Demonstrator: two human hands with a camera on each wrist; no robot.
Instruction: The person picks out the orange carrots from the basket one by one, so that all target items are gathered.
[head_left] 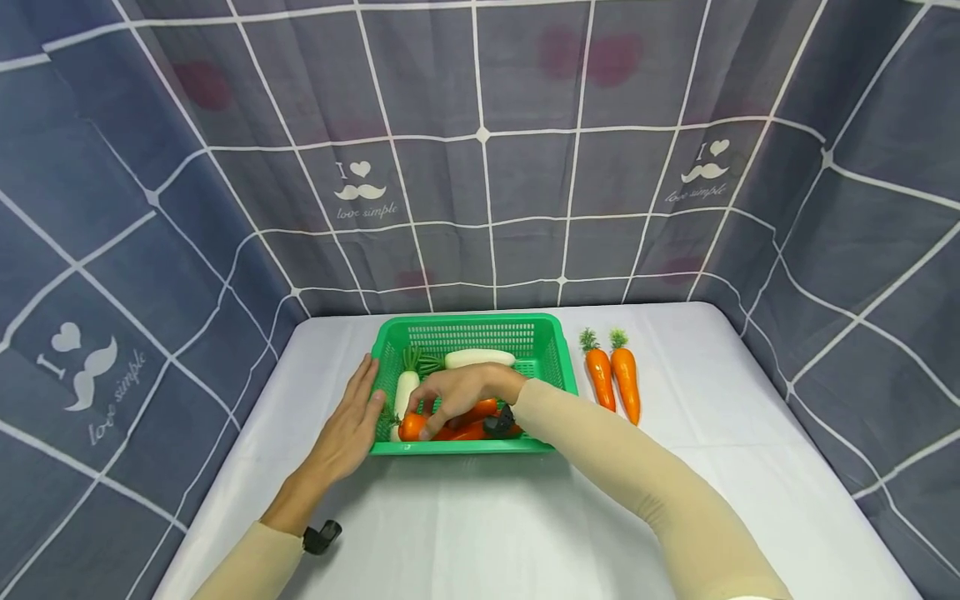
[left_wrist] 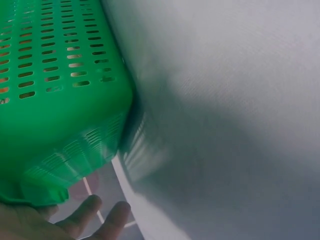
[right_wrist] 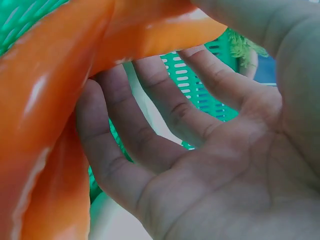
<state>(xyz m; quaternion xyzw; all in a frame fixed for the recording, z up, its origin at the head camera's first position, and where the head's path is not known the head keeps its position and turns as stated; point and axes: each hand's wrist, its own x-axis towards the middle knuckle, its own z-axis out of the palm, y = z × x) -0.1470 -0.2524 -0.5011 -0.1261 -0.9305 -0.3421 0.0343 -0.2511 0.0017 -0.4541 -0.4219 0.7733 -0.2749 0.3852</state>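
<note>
A green plastic basket stands on the white tabletop with carrots and white radishes in it. My left hand lies along its left side, fingers extended against the rim; the left wrist view shows those fingertips at the basket's corner. Reaching inside from the right, my right hand pinches the thick end of an orange carrot between thumb and fingers. Up close, its curled fingers meet the carrot, while other carrots lie beside it. The hand partly hides the carrots in the head view.
Two carrots with leafy tops lie side by side to the right of the basket. One white radish lies across the back of the basket, another at its left. A dark checked curtain encloses the table.
</note>
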